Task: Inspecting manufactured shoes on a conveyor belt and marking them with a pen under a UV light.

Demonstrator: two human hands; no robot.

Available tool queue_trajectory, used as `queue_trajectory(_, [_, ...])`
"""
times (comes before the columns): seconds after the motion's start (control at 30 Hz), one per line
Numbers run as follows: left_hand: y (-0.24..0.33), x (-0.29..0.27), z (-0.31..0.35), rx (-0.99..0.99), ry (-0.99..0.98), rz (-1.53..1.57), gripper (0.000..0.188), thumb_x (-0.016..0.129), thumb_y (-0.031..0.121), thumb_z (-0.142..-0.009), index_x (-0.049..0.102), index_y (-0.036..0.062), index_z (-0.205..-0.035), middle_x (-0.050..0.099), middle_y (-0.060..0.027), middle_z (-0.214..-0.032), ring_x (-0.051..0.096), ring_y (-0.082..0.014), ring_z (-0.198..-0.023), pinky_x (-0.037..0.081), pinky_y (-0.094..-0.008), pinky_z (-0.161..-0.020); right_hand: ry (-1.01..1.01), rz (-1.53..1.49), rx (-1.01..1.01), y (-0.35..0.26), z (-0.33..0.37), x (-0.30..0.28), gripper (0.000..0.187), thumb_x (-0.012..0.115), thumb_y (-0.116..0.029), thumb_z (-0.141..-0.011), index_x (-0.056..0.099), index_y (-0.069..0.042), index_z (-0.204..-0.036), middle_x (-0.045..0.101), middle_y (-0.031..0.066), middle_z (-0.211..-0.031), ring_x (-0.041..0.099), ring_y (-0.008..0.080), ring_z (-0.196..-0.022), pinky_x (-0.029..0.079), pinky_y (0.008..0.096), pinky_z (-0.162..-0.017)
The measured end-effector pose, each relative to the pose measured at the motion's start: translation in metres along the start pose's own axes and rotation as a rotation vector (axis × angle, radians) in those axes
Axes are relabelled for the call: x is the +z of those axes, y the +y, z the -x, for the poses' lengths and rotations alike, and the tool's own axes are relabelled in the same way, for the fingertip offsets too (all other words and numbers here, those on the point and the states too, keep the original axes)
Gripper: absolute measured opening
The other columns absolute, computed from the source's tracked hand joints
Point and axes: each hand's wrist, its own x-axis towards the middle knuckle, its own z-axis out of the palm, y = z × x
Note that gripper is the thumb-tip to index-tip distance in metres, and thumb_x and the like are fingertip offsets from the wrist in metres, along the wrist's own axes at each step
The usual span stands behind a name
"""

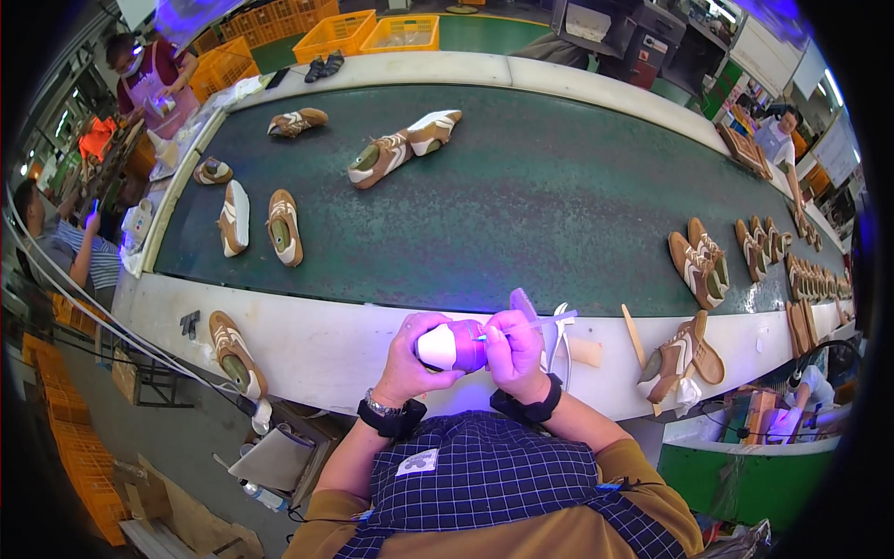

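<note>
Close in front of me, my left hand (407, 361) is wrapped round a shoe (438, 347) whose white rounded end faces left; purple light falls on it. My right hand (518, 354) pinches a thin pale stick (545, 321), its tip against the shoe's side. A flat pinkish piece (523, 304) stands up beside the right fingers; I cannot tell its kind. Just right of that hand, a white-handled tool (562, 331) lies by a beige block (586, 352). Farther right are a wooden stick (630, 334), a brown shoe (666, 361) and an insole (709, 363).
Beyond the white ledge (321, 335) runs a green conveyor belt (521, 200). Brown shoes (379, 160) lie scattered on its left, with rows of shoes (700, 264) at right. Another shoe (237, 356) sits at the ledge's left end. People work at both sides; orange crates (400, 34) stand behind.
</note>
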Motion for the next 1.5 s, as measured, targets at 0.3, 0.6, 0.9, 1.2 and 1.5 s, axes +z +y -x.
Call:
queue_trajectory(0.3, [-0.007, -0.003, 0.000, -0.019, -0.017, 0.005, 0.066, 0.082, 0.015, -0.050, 0.055, 0.0043, -0.109, 0.058, -0.0085, -0.105, 0.057, -0.0211, -0.100, 0.044, -0.0336, -0.090, 0.018, 0.033, -0.123, -0.001, -0.003, 0.003, 0.004, 0.053, -0.004, -0.085, 0.054, -0.001, -0.086, 0.055, 0.0077, -0.064, 0.055, 0.0151, -0.054, 0.043, 0.0277, -0.050])
queue_trajectory(0.6, [-0.009, -0.005, -0.002, -0.066, -0.004, 0.006, 0.069, 0.081, 0.013, -0.047, 0.054, 0.0062, -0.111, 0.058, -0.0098, -0.106, 0.055, -0.0245, -0.101, 0.043, -0.0351, -0.091, 0.053, 0.108, -0.256, -0.004, -0.008, 0.007, 0.003, 0.053, -0.003, -0.085, 0.054, 0.000, -0.084, 0.055, 0.0077, -0.065, 0.054, 0.0149, -0.054, 0.043, 0.0275, -0.049])
queue_trajectory(0.9, [-0.013, -0.008, -0.008, -0.072, -0.017, 0.057, 0.069, 0.082, 0.014, -0.048, 0.053, 0.0066, -0.110, 0.058, -0.0088, -0.105, 0.056, -0.0227, -0.099, 0.044, -0.0342, -0.089, 0.058, 0.085, -0.253, 0.000, -0.005, 0.009, 0.004, 0.054, -0.003, -0.085, 0.054, 0.000, -0.084, 0.056, 0.0075, -0.067, 0.056, 0.0155, -0.056, 0.044, 0.0283, -0.051])
queue_trajectory(1.2, [-0.014, -0.010, -0.013, -0.096, -0.032, 0.130, 0.069, 0.084, 0.013, -0.050, 0.053, 0.0061, -0.111, 0.057, -0.0080, -0.106, 0.056, -0.0197, -0.100, 0.044, -0.0322, -0.088, 0.089, -0.024, -0.229, 0.016, 0.006, 0.016, 0.003, 0.053, -0.001, -0.083, 0.054, 0.001, -0.082, 0.056, 0.0106, -0.068, 0.056, 0.0194, -0.056, 0.045, 0.0304, -0.052])
queue_trajectory(1.5, [-0.021, -0.016, -0.021, -0.157, -0.051, 0.209, 0.069, 0.086, 0.016, -0.048, 0.056, 0.0063, -0.109, 0.058, -0.0066, -0.104, 0.056, -0.0186, -0.098, 0.043, -0.0319, -0.089, -0.015, 0.148, -0.353, 0.015, 0.009, 0.009, 0.003, 0.053, -0.002, -0.083, 0.052, 0.001, -0.083, 0.056, 0.0107, -0.064, 0.058, 0.0190, -0.055, 0.046, 0.0294, -0.050])
